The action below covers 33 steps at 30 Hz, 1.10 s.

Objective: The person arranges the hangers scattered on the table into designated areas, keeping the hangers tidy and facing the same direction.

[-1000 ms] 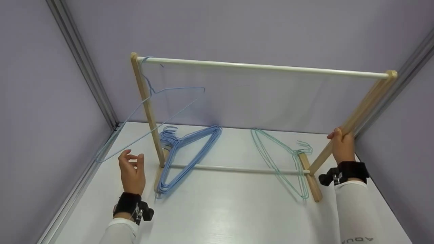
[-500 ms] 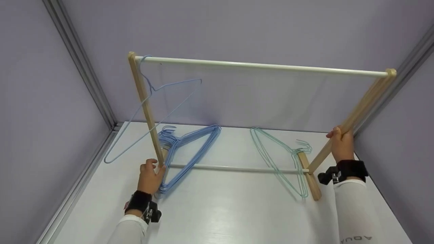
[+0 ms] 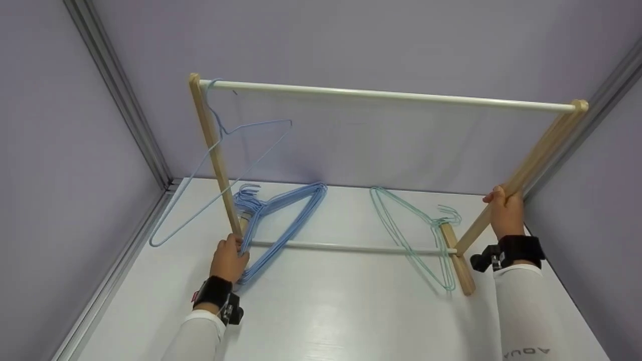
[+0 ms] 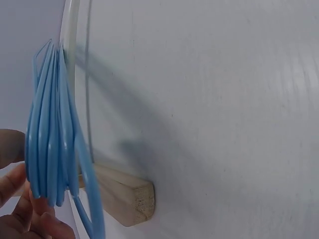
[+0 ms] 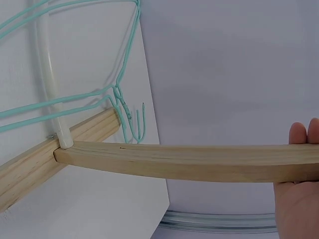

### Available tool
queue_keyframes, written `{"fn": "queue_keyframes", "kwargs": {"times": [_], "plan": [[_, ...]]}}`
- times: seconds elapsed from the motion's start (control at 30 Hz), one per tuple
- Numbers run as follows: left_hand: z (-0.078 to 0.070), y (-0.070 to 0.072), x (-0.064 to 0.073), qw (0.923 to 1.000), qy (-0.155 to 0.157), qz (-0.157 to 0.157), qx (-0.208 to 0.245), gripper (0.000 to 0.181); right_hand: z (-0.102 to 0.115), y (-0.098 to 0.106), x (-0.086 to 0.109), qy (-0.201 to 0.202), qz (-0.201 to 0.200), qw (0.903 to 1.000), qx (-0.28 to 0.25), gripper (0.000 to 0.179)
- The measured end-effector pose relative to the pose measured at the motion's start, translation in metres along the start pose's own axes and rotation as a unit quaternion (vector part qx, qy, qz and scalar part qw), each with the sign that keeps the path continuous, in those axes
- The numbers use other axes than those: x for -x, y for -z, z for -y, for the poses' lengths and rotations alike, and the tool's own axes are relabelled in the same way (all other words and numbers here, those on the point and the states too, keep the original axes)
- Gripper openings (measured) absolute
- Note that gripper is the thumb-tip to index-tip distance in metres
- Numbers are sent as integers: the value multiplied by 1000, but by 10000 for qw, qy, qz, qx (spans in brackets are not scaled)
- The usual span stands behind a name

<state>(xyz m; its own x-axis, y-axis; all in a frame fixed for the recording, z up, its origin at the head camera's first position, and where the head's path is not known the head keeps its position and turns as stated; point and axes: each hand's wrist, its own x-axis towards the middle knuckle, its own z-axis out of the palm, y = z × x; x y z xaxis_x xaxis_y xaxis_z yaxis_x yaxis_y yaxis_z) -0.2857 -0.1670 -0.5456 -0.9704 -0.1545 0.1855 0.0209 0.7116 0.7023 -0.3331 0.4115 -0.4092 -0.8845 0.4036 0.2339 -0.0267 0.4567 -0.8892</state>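
You're leaving one hanger (image 3: 220, 132) on the rail (image 3: 386, 94) and bringing your left hand (image 3: 229, 260) onto the blue stack (image 4: 47, 144) by the left post (image 3: 204, 116), now within touch, pinch unclear, while your right hand (image 3: 507, 215) is gripping the right post (image 3: 549, 146).

Both arms reach out in front of me, well apart. The left arm (image 3: 193, 338) slants inward, its left grip (image 3: 229, 259) low with fingers bent; whether they pinch I can't tell. The right arm (image 3: 524, 311) runs straighter, its right grip (image 3: 507, 216) higher, fingers curled round.
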Motion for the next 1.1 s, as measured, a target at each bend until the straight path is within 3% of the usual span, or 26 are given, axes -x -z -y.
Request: {"fn": "queue_keyframes", "kwargs": {"times": [0.57, 0.7, 1.1], "plan": [[-5, 2, 1, 9994, 268, 140, 196, 27, -1, 1, 0, -114, 87, 9999, 70, 25], [-4, 3, 0, 9989, 324, 51, 337, 22, 2, 1, 3, -108, 122, 9998, 73, 30], [-10, 7, -2, 9960, 728, 177, 491, 25, 0, -1, 2, 138, 18, 9999, 14, 33]]}}
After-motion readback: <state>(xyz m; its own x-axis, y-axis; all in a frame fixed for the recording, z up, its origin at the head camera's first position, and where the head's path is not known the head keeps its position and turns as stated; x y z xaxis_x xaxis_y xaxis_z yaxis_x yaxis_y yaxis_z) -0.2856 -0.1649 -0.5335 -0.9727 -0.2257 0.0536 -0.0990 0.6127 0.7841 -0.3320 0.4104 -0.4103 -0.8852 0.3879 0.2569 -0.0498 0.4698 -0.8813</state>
